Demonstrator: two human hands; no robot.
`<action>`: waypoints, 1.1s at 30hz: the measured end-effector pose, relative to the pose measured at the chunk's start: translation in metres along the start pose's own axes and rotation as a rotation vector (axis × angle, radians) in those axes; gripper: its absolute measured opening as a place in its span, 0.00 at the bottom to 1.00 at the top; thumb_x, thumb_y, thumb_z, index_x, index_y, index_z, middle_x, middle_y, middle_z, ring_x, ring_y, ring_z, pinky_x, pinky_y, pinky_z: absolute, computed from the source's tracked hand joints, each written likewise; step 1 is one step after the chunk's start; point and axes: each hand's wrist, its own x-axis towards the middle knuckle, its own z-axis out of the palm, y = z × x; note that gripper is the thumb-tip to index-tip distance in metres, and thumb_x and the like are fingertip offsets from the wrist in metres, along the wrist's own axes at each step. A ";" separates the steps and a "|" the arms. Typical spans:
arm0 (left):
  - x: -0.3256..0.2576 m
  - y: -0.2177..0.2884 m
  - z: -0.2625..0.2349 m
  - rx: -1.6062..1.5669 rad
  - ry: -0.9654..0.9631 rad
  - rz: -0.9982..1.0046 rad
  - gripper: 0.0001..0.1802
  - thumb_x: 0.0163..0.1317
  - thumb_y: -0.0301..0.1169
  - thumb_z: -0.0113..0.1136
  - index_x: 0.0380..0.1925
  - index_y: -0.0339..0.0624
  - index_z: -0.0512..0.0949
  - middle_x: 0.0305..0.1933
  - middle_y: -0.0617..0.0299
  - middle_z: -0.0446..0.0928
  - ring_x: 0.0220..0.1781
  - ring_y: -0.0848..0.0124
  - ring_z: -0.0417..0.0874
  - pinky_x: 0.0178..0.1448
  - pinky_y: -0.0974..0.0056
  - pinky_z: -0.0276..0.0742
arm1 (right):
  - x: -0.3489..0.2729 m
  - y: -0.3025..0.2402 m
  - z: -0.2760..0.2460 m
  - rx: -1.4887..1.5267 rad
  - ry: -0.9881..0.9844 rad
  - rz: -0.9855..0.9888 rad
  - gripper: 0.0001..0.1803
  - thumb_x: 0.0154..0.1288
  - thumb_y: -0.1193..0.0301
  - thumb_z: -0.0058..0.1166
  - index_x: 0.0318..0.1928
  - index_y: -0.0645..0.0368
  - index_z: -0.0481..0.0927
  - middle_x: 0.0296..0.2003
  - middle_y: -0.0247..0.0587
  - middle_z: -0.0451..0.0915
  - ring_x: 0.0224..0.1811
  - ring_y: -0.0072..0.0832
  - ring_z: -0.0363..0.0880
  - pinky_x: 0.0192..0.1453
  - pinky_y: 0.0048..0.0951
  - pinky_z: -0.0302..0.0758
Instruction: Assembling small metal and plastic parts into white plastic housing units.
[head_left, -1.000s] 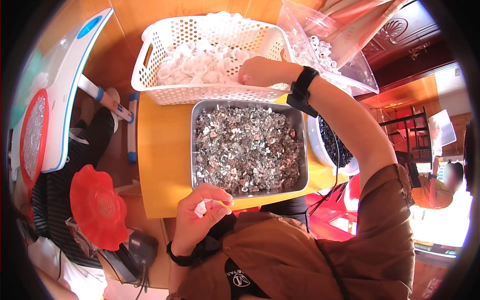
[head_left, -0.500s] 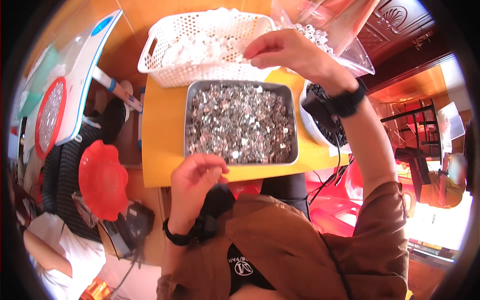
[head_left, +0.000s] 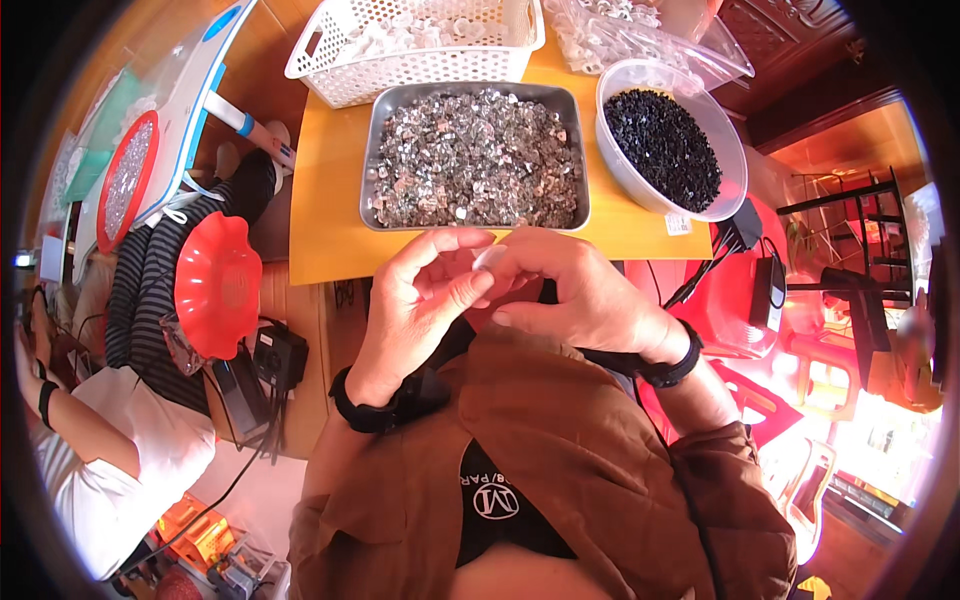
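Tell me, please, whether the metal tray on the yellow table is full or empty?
Full: the metal tray is covered wall to wall with small shiny silvery pieces.

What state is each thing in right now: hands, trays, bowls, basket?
Left hand: fingers pinching a small clear piece.
Right hand: pinching the same piece.
Metal tray: full of shiny bits.
White bowl: holds black bits.
Basket: holds white parts.
Red bowl: looks empty.

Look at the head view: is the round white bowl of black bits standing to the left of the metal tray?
No, the white bowl of black bits stands to the right of the metal tray on the yellow table.
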 end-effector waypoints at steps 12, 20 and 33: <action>-0.016 -0.015 -0.024 -0.076 0.385 0.040 0.13 0.65 0.28 0.53 0.48 0.35 0.73 0.42 0.57 0.77 0.37 0.72 0.79 0.40 0.64 0.81 | -0.015 0.065 -0.013 -0.924 0.511 -0.209 0.09 0.50 0.76 0.55 0.36 0.57 0.78 0.36 0.38 0.76 0.36 0.36 0.77 0.37 0.33 0.77; -0.003 -0.036 -0.096 0.064 0.740 0.189 0.11 0.61 0.24 0.58 0.44 0.34 0.75 0.46 0.56 0.77 0.50 0.68 0.79 0.56 0.61 0.75 | -0.020 0.088 -0.016 -0.931 0.457 -0.202 0.10 0.46 0.78 0.53 0.33 0.57 0.78 0.31 0.38 0.76 0.32 0.36 0.77 0.34 0.33 0.76; -0.026 -0.043 -0.063 -0.062 0.605 0.044 0.12 0.63 0.24 0.55 0.45 0.33 0.72 0.46 0.57 0.75 0.49 0.69 0.78 0.56 0.64 0.74 | -0.047 0.084 -0.018 -0.840 0.428 -0.137 0.08 0.50 0.81 0.58 0.34 0.60 0.79 0.31 0.39 0.77 0.34 0.37 0.78 0.36 0.34 0.75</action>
